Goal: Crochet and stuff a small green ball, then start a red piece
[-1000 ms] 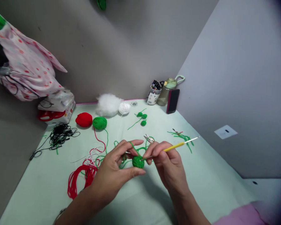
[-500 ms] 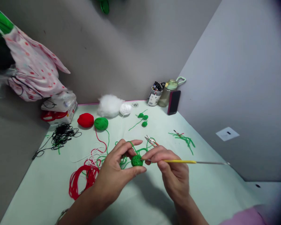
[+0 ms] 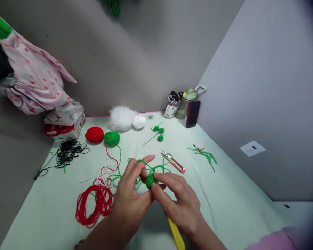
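Crochet piece: a small round green piece (image 3: 150, 181), held up between both hands over the middle of the counter (image 3: 232, 198), well in from its left and right edges.
Left hand: its grip (image 3: 131, 189) is closed on the green piece, thumb below and fingers behind, the forefinger raised with yarn across it.
Right hand: its grip (image 3: 181, 199) is pinched together at the piece's side, apparently around the front of the hook.
Hook: its yellow handle (image 3: 176, 233) slants out under the right palm; fingers hide the tip, so I can't tell whether it sits in a stitch.
Green yarn: it runs from the green ball (image 3: 111, 138), near the red ball (image 3: 94, 134), into loose loops behind the hands.
Toward the left edge: a red hank (image 3: 94, 205) and a black cord tangle (image 3: 69, 152).
Snips: orange-handled (image 3: 174, 162), lying just beyond the right hand, beside a green loop.
Slack loops: they could knot or snag on the snips, I'd say, if the yarn is pulled quickly.
Stitches: a slipping hook could drop or split one, since the piece is tiny and the fingers crowd it.
Tension: should the strand slide off the forefinger, the next loop may come out slack.
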Demonstrator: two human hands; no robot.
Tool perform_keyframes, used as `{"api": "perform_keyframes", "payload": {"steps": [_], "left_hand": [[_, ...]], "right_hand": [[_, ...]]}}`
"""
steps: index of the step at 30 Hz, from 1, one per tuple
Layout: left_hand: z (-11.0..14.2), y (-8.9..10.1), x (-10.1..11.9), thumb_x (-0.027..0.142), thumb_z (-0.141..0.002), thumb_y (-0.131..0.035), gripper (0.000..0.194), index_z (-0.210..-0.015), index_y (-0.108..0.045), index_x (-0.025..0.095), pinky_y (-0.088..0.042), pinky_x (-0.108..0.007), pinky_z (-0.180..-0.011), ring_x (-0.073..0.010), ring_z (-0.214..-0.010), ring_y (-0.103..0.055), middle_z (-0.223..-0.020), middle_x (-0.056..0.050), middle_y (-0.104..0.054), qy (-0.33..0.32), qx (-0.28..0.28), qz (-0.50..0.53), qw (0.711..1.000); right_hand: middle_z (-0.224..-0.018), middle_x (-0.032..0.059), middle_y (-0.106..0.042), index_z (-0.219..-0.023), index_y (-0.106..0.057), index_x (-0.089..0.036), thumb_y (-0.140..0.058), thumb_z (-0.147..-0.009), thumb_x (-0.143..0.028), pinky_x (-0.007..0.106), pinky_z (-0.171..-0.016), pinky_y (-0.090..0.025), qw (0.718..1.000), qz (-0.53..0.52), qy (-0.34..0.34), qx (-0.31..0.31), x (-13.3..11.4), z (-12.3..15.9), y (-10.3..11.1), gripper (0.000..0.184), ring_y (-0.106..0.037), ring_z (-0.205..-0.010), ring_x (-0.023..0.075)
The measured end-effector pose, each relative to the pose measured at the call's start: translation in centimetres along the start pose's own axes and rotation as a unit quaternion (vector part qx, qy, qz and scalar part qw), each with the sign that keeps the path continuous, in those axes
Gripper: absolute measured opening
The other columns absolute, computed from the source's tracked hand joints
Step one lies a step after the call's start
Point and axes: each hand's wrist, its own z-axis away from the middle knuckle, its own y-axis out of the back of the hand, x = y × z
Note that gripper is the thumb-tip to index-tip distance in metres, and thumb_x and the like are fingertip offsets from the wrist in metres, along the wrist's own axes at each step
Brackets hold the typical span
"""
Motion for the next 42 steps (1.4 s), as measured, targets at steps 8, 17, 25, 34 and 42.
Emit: {"api": "perform_keyframes", "payload": {"steps": [8, 17, 25, 34, 42], "left_hand": [[0.1, -0.3, 0.0, 0.011, -0.066, -0.08, 0.072, -0.134, -0.068, 0.034, -0.047, -0.028, -0.087, -0.017, -0.095, -0.054, -0.094, 0.002, -0.052, 0.118, -0.074, 0.196, 0.971], [-0.1, -0.2, -0.7, 0.024, -0.069, -0.09, 0.085, -0.146, -0.056, 0.033, -0.045, -0.03, -0.093, -0.0161, -0.092, -0.054, -0.093, 0.003, -0.051, 0.105, -0.06, 0.19, 0.974], [0.9, -0.6, 0.1, 0.032, -0.077, -0.086, 0.076, -0.148, -0.056, 0.032, -0.046, -0.035, -0.1, -0.0215, -0.105, -0.058, -0.108, -0.003, -0.059, 0.099, -0.097, 0.227, 0.964], [0.5, 0.1, 0.9, 0.029, -0.073, -0.092, 0.066, -0.135, -0.071, 0.028, -0.045, -0.024, -0.091, -0.0158, -0.101, -0.058, -0.105, -0.002, -0.061, 0.208, -0.228, 0.427, 0.85], [-0.2, 0.2, 0.6, 0.027, -0.065, -0.098, 0.084, -0.142, -0.064, 0.029, -0.044, -0.025, -0.094, -0.0153, -0.101, -0.059, -0.104, -0.001, -0.065, 0.213, -0.213, 0.42, 0.856]], "right_hand": [[-0.102, 0.0051, -0.075, -0.134, -0.068, -0.031, -0.071, -0.09, -0.004, 0.035, -0.077, -0.068, 0.998, -0.05, 0.025, 0.021, 0.5, 1.5, 0.3, 0.052, -0.075, -0.089, 0.0228], [-0.101, 0.0076, -0.073, -0.133, -0.069, -0.03, -0.056, -0.104, -0.015, 0.037, -0.071, -0.062, 0.992, -0.126, 0.0, 0.028, 0.8, -0.2, 0.5, 0.036, -0.071, -0.09, 0.0216], [-0.109, 0.0079, -0.072, -0.124, -0.074, -0.025, -0.068, -0.093, -0.007, 0.035, -0.08, -0.066, 0.996, 0.044, 0.056, 0.046, 0.7, 1.7, 1.0, 0.036, -0.069, -0.103, 0.0237], [-0.107, 0.0052, -0.075, -0.126, -0.072, -0.027, -0.068, -0.094, -0.009, 0.034, -0.073, -0.067, 0.996, -0.057, 0.043, 0.048, 0.5, 1.2, 1.8, 0.037, -0.068, -0.1, 0.0215], [-0.096, 0.0065, -0.077, -0.121, -0.076, -0.034, -0.056, -0.105, -0.027, 0.039, -0.067, -0.062, 0.959, -0.242, -0.089, 0.119, 0.5, 0.1, 0.2, 0.026, -0.072, -0.083, 0.0216]]}}
